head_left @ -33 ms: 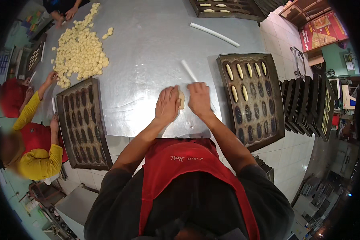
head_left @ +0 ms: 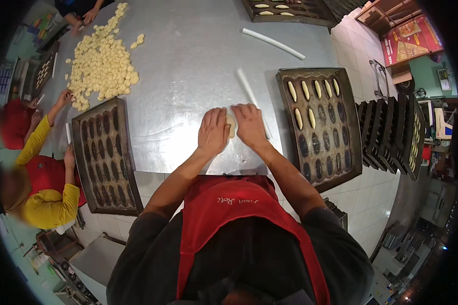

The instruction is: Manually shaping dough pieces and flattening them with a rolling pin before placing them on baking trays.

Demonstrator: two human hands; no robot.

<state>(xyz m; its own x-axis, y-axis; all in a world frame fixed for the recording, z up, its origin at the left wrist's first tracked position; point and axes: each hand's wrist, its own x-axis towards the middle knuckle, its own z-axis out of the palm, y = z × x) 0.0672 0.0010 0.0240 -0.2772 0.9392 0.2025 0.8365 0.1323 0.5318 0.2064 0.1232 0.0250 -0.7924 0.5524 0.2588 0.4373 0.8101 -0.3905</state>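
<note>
- Both hands are down flat on the steel table (head_left: 188, 61), side by side, close to its near edge.
- Left hand (head_left: 212, 131): fingers together and stretched out, palm pressing on the dough (head_left: 231, 125); it grips nothing.
- Right hand (head_left: 250, 124): same flat press, fingers extended, touching the dough from the other side.
- The dough peeks out pale between the two hands, mostly covered.
- A white rod (head_left: 249, 96) lies just beyond the right fingertips, angled away; a second rod (head_left: 273, 43) lies farther up the table.
- Right tray (head_left: 341, 168), just beside the right hand, overhangs the near edge; a few of its moulds are filled at the far end.
- Left tray (head_left: 81, 168) hangs over the table's left corner, its moulds dark.
- Open steel stretches ahead of the hands, between the trays, up to the dough pile (head_left: 103, 61) at far left.
- Another person's hand (head_left: 65, 95) reaches to that pile's edge.
- A stack of trays (head_left: 387, 132) stands off the table to the right.
- Against the earlier frame: nothing shifts, hands, dough and trays lie the same.
</note>
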